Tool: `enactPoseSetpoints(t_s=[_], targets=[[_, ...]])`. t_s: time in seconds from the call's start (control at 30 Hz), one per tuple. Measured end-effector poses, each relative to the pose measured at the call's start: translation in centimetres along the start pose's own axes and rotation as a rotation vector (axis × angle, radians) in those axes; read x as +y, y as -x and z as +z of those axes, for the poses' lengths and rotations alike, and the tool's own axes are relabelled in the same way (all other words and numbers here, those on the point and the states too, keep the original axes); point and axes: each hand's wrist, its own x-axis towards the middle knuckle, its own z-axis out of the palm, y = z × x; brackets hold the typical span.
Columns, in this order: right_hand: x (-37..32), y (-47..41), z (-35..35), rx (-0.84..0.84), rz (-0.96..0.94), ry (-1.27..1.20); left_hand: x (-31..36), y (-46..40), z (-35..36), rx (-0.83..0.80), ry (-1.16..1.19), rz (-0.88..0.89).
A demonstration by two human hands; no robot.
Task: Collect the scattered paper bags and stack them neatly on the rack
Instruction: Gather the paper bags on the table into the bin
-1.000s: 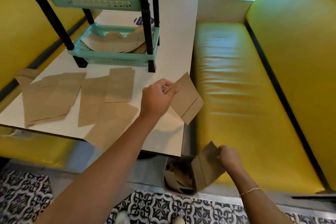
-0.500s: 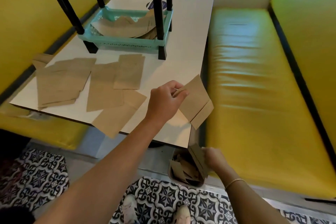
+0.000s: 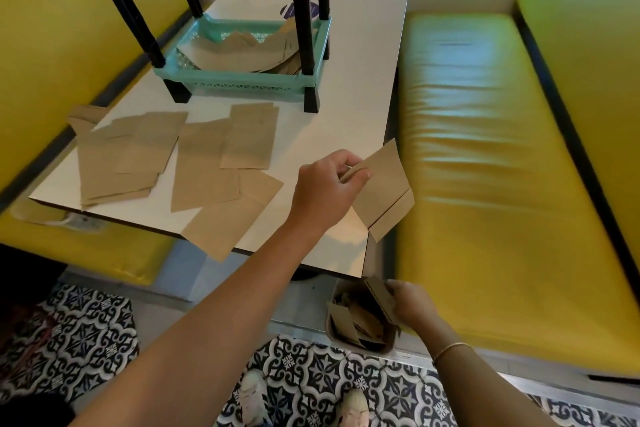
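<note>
My left hand (image 3: 327, 187) pinches a flat brown paper bag (image 3: 384, 194) above the white table's (image 3: 349, 107) right front corner. My right hand (image 3: 412, 302) grips another brown bag (image 3: 379, 298) low down, just over a small bin (image 3: 360, 322) on the floor that holds more bags. Several flat brown bags (image 3: 204, 163) lie scattered on the table's front left part, one (image 3: 225, 225) hanging over the front edge. The teal rack (image 3: 242, 80) with black legs stands at the back of the table, with bags (image 3: 239, 52) in its lower tray.
Yellow bench seats flank the table, a wide one (image 3: 485, 166) on the right and another (image 3: 52, 45) on the left. Patterned floor tiles (image 3: 90, 333) lie below. My shoes (image 3: 349, 409) show at the bottom edge.
My right hand has dropped from beside the bench down to the floor bin, turning its bag edge-on. The left hand still holds its bag in place; the camera has tilted down.
</note>
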Motion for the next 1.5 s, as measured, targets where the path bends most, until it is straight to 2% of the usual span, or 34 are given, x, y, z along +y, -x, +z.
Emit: enactPoseSetpoints(t_s=[0.13, 0.27, 0.33, 0.43, 0.5, 0.63, 0.77, 0.93, 1.03, 1.17, 1.37, 1.5], targets=[[-0.6, 0.2, -1.2, 0.049, 0.026, -0.136, 0.1, 0.4, 0.1, -0.028, -0.021, 0.018], [-1.5, 1.7, -6.2, 0.283, -0.006, -0.372, 0.1, 1.3, 1.0, -0.156, -0.104, 0.067], [-2.1, 3.1, -9.2, 0.463, -0.076, -0.512, 0.1, 1.8, 2.0, -0.231, -0.206, 0.121], [-2.7, 5.3, -12.7, 0.623, -0.313, -0.477, 0.5, 2.8, 4.0, -0.323, -0.309, 0.192], [-3.1, 6.3, -13.8, 0.544, -0.379, -0.306, 0.6, 3.2, 5.4, -0.408, -0.384, 0.199], [-2.9, 5.9, -12.5, 0.210, -0.169, 0.172, -0.2, 3.7, 6.8, -0.484, -0.409, 0.172], [-1.1, 4.4, -8.2, 0.137, -0.021, 0.138, -1.2, 3.8, 6.0, -0.421, -0.376, 0.204], [-0.3, 2.8, -2.7, 0.041, 0.030, 0.102, -2.7, 3.8, 3.7, -0.268, -0.319, 0.164], [-1.2, 2.5, -1.6, 0.041, 0.016, 0.050, -3.5, 3.9, 2.3, -0.202, -0.319, 0.128], [-2.3, 2.2, -2.1, 0.122, 0.011, 0.065, -5.3, 3.7, 0.1, -0.166, -0.338, 0.017], [-4.6, 2.4, -6.9, 0.227, -0.007, 0.025, -8.4, 3.0, -3.9, -0.108, -0.466, -0.217], [-6.7, 3.1, -9.8, 0.376, -0.031, -0.052, -10.0, 1.7, -6.6, -0.094, -0.505, -0.289]])
